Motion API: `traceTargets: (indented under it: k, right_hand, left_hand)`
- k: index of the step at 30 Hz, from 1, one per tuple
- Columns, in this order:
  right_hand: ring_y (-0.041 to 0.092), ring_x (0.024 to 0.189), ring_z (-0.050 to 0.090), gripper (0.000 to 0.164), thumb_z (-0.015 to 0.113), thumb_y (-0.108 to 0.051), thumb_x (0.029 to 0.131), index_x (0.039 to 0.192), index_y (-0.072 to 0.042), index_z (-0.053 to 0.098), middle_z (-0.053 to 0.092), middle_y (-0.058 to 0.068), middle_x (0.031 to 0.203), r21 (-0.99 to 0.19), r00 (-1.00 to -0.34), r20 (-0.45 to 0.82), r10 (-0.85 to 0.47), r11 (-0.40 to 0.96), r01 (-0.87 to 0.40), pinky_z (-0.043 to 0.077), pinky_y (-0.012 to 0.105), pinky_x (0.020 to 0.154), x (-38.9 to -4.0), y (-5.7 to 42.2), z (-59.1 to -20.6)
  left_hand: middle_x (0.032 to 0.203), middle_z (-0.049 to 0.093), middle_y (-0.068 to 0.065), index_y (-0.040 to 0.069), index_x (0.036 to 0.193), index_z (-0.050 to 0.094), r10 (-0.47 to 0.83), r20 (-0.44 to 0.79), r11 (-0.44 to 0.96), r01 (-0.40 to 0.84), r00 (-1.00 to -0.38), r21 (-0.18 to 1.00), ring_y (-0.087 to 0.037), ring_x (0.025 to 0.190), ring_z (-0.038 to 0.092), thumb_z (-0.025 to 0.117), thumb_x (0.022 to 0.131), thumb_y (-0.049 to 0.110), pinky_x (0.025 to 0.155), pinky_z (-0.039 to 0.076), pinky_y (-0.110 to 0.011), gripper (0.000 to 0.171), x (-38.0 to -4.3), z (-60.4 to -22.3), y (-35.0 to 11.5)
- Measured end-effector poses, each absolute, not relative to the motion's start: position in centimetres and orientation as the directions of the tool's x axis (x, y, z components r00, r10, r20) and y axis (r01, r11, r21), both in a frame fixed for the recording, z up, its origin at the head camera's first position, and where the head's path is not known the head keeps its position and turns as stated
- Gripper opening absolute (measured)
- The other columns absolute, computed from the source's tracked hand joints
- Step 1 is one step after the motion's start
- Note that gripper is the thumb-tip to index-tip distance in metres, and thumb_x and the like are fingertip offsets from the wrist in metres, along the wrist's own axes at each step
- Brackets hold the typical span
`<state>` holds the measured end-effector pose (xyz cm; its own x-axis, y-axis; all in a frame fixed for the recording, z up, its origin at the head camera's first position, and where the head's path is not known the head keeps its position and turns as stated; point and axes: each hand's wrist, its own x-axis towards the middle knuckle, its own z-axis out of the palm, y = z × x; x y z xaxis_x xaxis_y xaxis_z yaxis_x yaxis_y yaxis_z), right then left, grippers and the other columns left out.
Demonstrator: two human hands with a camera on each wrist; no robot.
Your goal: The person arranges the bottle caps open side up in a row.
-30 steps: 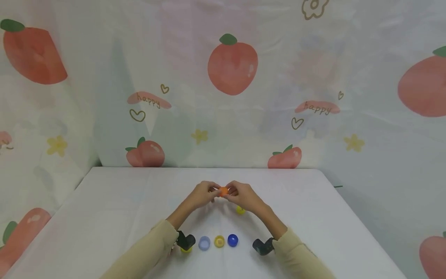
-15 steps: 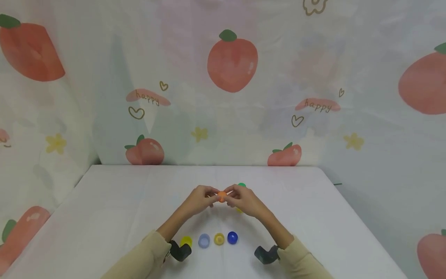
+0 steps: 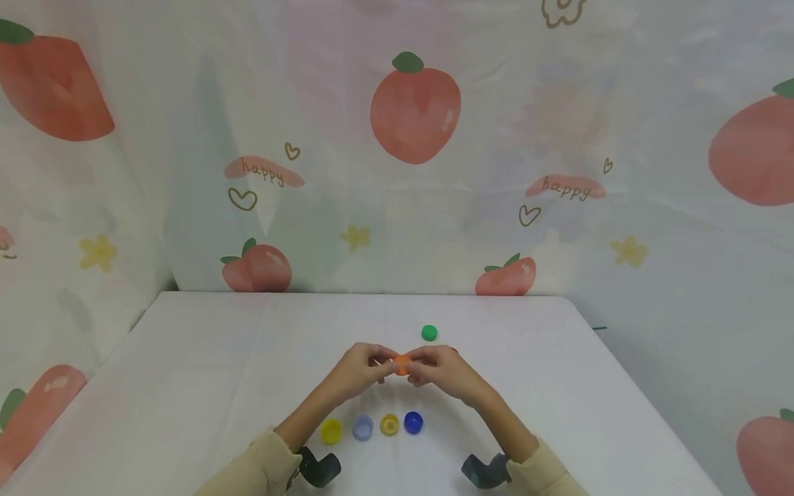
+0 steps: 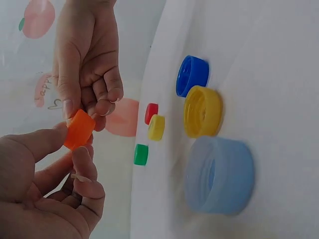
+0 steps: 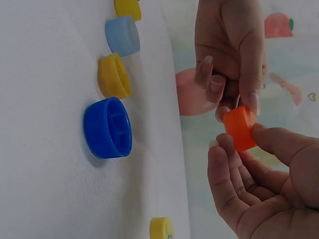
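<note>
Head view: orange cap (image 3: 402, 365) is up off the white table (image 3: 217, 379), pinched by thumb and fingers of both left hand (image 3: 362, 370) and right hand (image 3: 448, 372), grips narrow on its sides. Main risk, in my judgement: small, smooth-looking piece with little fingertip contact, so uneven squeeze or one hand releasing early could pop it loose. A drop might send it rolling on its round wall, perhaps into the nearer row: yellow cap (image 3: 331, 432), pale blue cap (image 3: 362, 428), golden cap (image 3: 389, 424), dark blue cap (image 3: 413, 422).

One cap (image 3: 402, 365) between the hands (image 3: 360, 370); on the table (image 3: 211, 372), four caps (image 3: 363, 428) in front, three caps (image 4: 141, 155) behind
</note>
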<state>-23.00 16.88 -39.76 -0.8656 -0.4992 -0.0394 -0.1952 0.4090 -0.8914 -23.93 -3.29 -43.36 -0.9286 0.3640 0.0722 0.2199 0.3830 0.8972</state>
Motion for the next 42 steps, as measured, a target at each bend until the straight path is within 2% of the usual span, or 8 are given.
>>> traceTargets:
  k: [3, 12, 17, 23, 28, 35, 38, 42]
  right_hand:
    - [0.039, 0.087, 0.063, 0.029, 0.058, -0.015, 0.094, 0.113, 0.006, 0.06, 0.067, 0.012, 0.096, -0.898, -0.862, -0.033, -0.506, 0.394, -0.197, 0.053, 0.042, 0.077, -22.8, 17.0, -39.7]
    - [0.035, 0.086, 0.065, 0.031, 0.06, -0.023, 0.093, 0.115, 0.0, 0.06, 0.068, 0.011, 0.097, -0.916, -0.854, -0.06, -0.517, 0.368, -0.159, 0.055, 0.036, 0.072, -23.7, 18.4, -42.2]
    - [0.035, 0.084, 0.066, 0.033, 0.061, -0.023, 0.093, 0.115, 0.001, 0.059, 0.067, 0.018, 0.097, -0.934, -0.84, -0.114, -0.53, 0.344, -0.091, 0.055, 0.037, 0.072, -23.1, 19.0, -42.1]
    - [0.035, 0.085, 0.066, 0.031, 0.061, -0.023, 0.093, 0.113, 0.002, 0.058, 0.067, 0.02, 0.097, -0.94, -0.826, -0.119, -0.551, 0.331, -0.085, 0.054, 0.037, 0.074, -22.6, 19.5, -42.1]
    - [0.029, 0.089, 0.065, 0.028, 0.062, -0.021, 0.092, 0.11, 0.0, 0.061, 0.067, 0.018, 0.099, -0.938, -0.825, -0.124, -0.551, 0.337, -0.083, 0.053, 0.035, 0.077, -22.2, 20.1, -42.6]
    - [0.028, 0.092, 0.065, 0.038, 0.063, -0.02, 0.091, 0.119, 0.005, 0.056, 0.066, 0.021, 0.103, -0.953, -0.823, -0.142, -0.549, 0.301, -0.036, 0.052, 0.036, 0.08, -21.7, 20.5, -43.1]
    - [0.028, 0.092, 0.065, 0.044, 0.064, -0.021, 0.091, 0.124, 0.006, 0.053, 0.067, 0.017, 0.102, -0.948, -0.821, -0.158, -0.549, 0.317, -0.03, 0.052, 0.035, 0.081, -21.4, 20.6, -43.1]
    - [0.026, 0.092, 0.064, 0.041, 0.063, -0.023, 0.091, 0.123, 0.002, 0.058, 0.067, 0.01, 0.105, -0.933, -0.81, -0.179, -0.559, 0.358, -0.041, 0.051, 0.032, 0.082, -21.3, 20.8, -43.3]
  left_hand:
    - [0.085, 0.064, 0.002, 0.006, 0.106, 0.067, 0.369, 0.072, 0.377, 0.22, -0.927, 0.9, -0.015, 0.069, 0.059, 0.067, 0.088, 0.026, 0.065, 0.051, -0.027, 0.027, -23.6, -43.4, -3.2]
    - [0.081, 0.061, 0.002, 0.01, 0.106, 0.065, 0.384, 0.07, 0.386, 0.229, -0.921, 0.893, -0.016, 0.068, 0.058, 0.068, 0.087, 0.024, 0.061, 0.05, -0.028, 0.024, -22.8, -43.4, -2.8]
    - [0.079, 0.06, 0.002, 0.011, 0.106, 0.064, 0.4, 0.056, 0.405, 0.231, -0.915, 0.885, -0.017, 0.066, 0.058, 0.068, 0.087, 0.023, 0.058, 0.049, -0.026, 0.022, -22.2, -43.4, -2.4]
    - [0.084, 0.066, 0.0, 0.011, 0.107, 0.063, 0.423, 0.053, 0.393, 0.236, -0.905, 0.889, -0.017, 0.065, 0.062, 0.066, 0.089, 0.022, 0.058, 0.049, -0.025, 0.02, -21.7, -43.6, -2.0]
    - [0.085, 0.069, 0.001, 0.012, 0.103, 0.065, 0.437, 0.052, 0.367, 0.231, -0.898, 0.901, -0.016, 0.065, 0.064, 0.065, 0.09, 0.021, 0.056, 0.049, -0.025, 0.016, -21.7, -44.1, -1.6]
    - [0.09, 0.069, -0.002, 0.012, 0.094, 0.066, 0.463, 0.064, 0.358, 0.253, -0.884, 0.899, -0.016, 0.068, 0.064, 0.07, 0.086, 0.02, 0.061, 0.051, -0.025, 0.012, -21.2, -44.0, -1.2]
    - [0.09, 0.068, 0.001, 0.013, 0.093, 0.066, 0.473, 0.058, 0.364, 0.256, -0.879, 0.895, -0.014, 0.071, 0.063, 0.072, 0.084, 0.018, 0.063, 0.051, -0.023, 0.011, -21.1, -44.0, -1.2]
    - [0.094, 0.068, 0.006, 0.015, 0.096, 0.068, 0.492, 0.057, 0.389, 0.278, -0.869, 0.879, -0.008, 0.077, 0.06, 0.072, 0.084, 0.016, 0.069, 0.049, -0.021, 0.013, -21.1, -44.0, -1.1]
